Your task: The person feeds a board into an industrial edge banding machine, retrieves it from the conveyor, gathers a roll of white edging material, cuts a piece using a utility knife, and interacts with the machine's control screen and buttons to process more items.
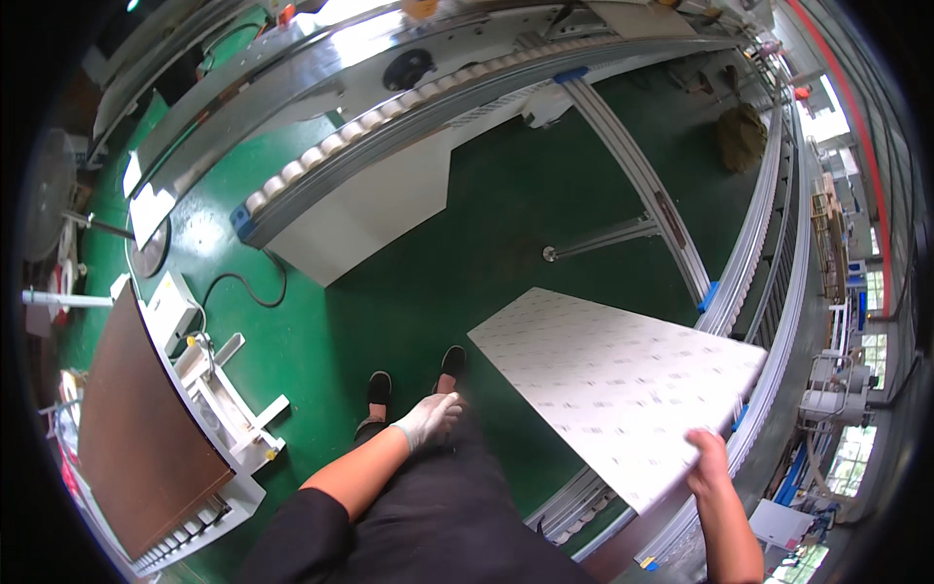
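Observation:
My right hand [708,463], bare, grips the near right edge of a large flat white panel [613,380] with faint printed marks. The panel lies tilted over the roller conveyor [769,282] on my right, its far corner out over the green floor. My left hand [431,418], in a white glove, hangs loose in front of my body with the fingers slightly curled. It holds nothing and is well apart from the panel. My two black shoes [416,374] show just beyond it on the floor.
A curved roller conveyor [389,107] runs across the back. A slanted metal beam [637,185] links it to the right conveyor. At left stands a brown board [136,419] on a white roller frame [229,404], with a cable [255,292] on the green floor.

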`<state>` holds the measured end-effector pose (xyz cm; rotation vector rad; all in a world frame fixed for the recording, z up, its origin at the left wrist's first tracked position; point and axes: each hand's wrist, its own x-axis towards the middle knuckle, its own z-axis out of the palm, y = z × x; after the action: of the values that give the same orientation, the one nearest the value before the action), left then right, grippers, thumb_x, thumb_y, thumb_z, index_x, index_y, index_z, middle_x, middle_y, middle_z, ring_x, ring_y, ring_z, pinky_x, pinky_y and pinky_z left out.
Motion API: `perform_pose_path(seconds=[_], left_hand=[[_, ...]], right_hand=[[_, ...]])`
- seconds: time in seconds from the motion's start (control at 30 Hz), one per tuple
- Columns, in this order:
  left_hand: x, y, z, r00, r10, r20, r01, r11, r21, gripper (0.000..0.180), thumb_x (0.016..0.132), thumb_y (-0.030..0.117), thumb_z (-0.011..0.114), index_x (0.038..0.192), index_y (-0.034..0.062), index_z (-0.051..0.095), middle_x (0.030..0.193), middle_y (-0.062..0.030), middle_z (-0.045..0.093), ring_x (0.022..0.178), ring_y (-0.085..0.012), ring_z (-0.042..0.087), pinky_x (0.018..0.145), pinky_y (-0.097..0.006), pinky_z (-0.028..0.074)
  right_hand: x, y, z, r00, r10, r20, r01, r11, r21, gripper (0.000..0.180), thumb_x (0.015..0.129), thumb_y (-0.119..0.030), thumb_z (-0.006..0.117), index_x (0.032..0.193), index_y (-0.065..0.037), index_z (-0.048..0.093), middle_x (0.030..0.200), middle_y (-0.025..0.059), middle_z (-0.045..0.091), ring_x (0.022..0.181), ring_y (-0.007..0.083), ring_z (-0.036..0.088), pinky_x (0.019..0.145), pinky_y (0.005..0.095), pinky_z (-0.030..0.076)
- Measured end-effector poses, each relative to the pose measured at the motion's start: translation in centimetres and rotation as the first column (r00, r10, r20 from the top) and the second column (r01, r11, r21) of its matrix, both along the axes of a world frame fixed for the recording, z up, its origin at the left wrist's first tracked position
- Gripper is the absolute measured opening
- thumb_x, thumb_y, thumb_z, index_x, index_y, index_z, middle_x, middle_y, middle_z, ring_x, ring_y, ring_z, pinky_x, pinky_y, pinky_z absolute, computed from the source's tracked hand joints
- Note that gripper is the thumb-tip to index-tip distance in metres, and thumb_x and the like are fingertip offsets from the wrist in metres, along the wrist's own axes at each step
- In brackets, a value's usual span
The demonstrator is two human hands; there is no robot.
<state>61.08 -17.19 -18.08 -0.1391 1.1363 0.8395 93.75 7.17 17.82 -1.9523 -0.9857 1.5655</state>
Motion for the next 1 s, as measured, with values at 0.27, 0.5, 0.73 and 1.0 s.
perform_pose_path(seconds=[0.27, 0.5, 0.73, 1.0], left_hand=[[5.5, 2.7, 2.6, 0.872, 0.324, 0.366, -0.149, 0.889, -0.433, 0.089, 0.101, 0.066, 0.038, 0.158, -0.0016, 0.027, 0.163, -0.0254, 0.032, 0.146, -0.0421, 0.039, 0.116, -0.059, 0.035], [13.2, -5.9, -8.8, 0.687, 0.618, 0.382, -0.589, 0.782, -0.206, 0.073, 0.105, 0.058, 0.033, 0.152, 0.0036, 0.045, 0.155, -0.0178, 0.047, 0.14, -0.0376, 0.048, 0.115, -0.053, 0.039], [19.0, -6.9, -2.5, 0.652, 0.615, 0.444, -0.662, 0.747, -0.062, 0.071, 0.105, 0.061, 0.028, 0.149, 0.0094, 0.05, 0.148, -0.0136, 0.055, 0.136, -0.0354, 0.052, 0.112, -0.054, 0.043], [17.0, -10.0, 8.3, 0.716, 0.609, 0.341, -0.697, 0.65, 0.302, 0.085, 0.099, 0.068, 0.013, 0.158, 0.0122, 0.037, 0.161, -0.0148, 0.039, 0.145, -0.0427, 0.039, 0.118, -0.064, 0.03]], right_hand=[[9.4, -32.7, 25.9, 0.707, -0.508, 0.491, 0.453, 0.86, 0.237, 0.048, 0.089, -0.013, 0.06, 0.13, 0.012, 0.058, 0.126, 0.0222, 0.065, 0.118, 0.0346, 0.064, 0.103, 0.047, 0.052], [19.1, -50.5, 27.4, 0.683, -0.317, 0.658, 0.32, 0.94, 0.121, 0.051, 0.092, -0.021, 0.063, 0.135, 0.006, 0.057, 0.127, 0.0214, 0.065, 0.115, 0.0364, 0.063, 0.105, 0.0503, 0.048], [37.3, -64.7, 18.5, 0.556, 0.03, 0.83, -0.109, 0.993, 0.037, 0.051, 0.096, -0.031, 0.067, 0.138, -0.003, 0.059, 0.122, 0.0179, 0.066, 0.107, 0.0367, 0.062, 0.102, 0.052, 0.046], [53.4, -65.2, 0.3, 0.171, -0.691, 0.703, -0.134, 0.69, 0.711, 0.044, 0.1, -0.019, 0.057, 0.143, -0.008, 0.057, 0.129, 0.019, 0.061, 0.117, 0.034, 0.06, 0.106, 0.0453, 0.044]])
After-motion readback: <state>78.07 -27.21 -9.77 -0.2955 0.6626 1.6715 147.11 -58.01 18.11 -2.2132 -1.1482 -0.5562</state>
